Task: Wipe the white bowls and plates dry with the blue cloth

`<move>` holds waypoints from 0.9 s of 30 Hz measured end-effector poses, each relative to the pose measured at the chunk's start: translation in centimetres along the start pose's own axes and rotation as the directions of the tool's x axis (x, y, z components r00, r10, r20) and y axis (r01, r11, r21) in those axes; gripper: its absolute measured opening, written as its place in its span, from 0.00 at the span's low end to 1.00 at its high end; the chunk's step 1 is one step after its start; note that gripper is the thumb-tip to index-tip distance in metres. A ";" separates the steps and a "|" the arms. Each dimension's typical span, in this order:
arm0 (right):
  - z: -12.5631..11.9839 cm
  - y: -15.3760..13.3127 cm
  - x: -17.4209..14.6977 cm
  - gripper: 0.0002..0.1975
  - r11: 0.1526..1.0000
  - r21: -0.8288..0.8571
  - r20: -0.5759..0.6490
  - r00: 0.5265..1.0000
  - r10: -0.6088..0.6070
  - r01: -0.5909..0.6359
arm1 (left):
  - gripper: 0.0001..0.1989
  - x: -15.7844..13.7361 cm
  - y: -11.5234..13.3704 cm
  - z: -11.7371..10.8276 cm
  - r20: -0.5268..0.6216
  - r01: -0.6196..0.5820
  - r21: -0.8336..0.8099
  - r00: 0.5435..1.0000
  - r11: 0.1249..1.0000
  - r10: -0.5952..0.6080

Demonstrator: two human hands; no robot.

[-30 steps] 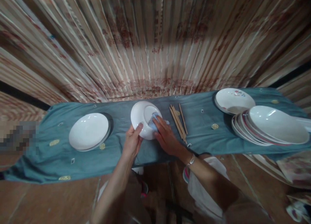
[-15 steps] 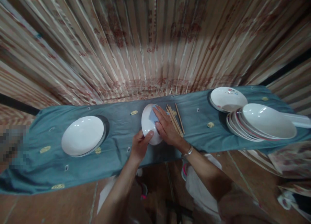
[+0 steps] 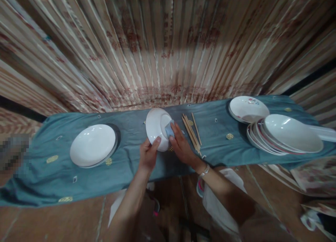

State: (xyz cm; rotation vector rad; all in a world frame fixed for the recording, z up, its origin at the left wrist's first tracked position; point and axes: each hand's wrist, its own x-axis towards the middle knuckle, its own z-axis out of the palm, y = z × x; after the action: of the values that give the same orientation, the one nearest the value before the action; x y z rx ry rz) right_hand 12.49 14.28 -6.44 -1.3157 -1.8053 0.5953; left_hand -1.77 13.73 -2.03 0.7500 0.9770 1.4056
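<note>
A white bowl (image 3: 153,125) is tilted above the middle of the table, its underside and foot ring showing. My left hand (image 3: 149,154) grips its near left rim, thumb on the outer wall. In my right hand (image 3: 181,146) is a light blue cloth or sponge (image 3: 169,129), pressed against the bowl's base; which of the two it is I cannot tell. Just right of that hand several wooden chopsticks (image 3: 191,133) lie on the tablecloth, one of them a little apart from the bunch.
White plates (image 3: 92,144) are stacked at the left on the blue-green tablecloth (image 3: 126,130). Toward the right stand a flowered bowl (image 3: 248,109) and a leaning stack of bowls (image 3: 291,132), with a white handle (image 3: 324,133) beside it. A patterned curtain (image 3: 147,60) hangs behind the table.
The bowl has turned so its foot ring now faces me more, and it sits slightly further left. My right hand has slid with the blue piece from the bowl's side down to its base.
</note>
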 end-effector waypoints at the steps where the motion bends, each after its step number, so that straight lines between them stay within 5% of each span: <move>1: 0.1 -0.4 -0.3 0.30 1.000 -0.008 0.003 1.000 -0.017 0.017 | 0.17 0.1 0.1 0.0 -0.011 -0.003 -0.010 1.000 1.000 0.003; 7: 0.1 -3.0 -1.7 0.30 0.980 -0.059 0.069 0.980 -0.184 0.188 | 0.17 0.7 0.2 -0.2 -0.040 -0.015 -0.054 0.999 0.998 0.013; 13: -1.2 -3.8 -0.6 0.31 0.929 -0.159 0.111 0.941 -0.319 0.333 | 0.12 0.5 -0.8 -0.6 0.083 -0.073 0.093 0.994 0.993 0.065; 20: -3.2 -3.4 1.4 0.29 0.937 -0.190 0.099 0.955 -0.280 0.294 | 0.14 0.0 -1.2 -0.8 0.184 -0.105 0.235 0.981 0.966 0.062; 27: -3.5 -1.7 3.0 0.28 0.986 -0.039 -0.034 0.986 -0.163 0.161 | 0.13 -0.6 -1.9 -0.5 0.225 -0.099 0.255 0.973 0.962 0.040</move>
State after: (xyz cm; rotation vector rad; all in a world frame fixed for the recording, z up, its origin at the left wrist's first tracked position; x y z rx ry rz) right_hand 14.01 16.18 -2.22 -1.1820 -1.8790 0.4488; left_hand -1.34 12.97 -3.86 1.1243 0.9828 1.2336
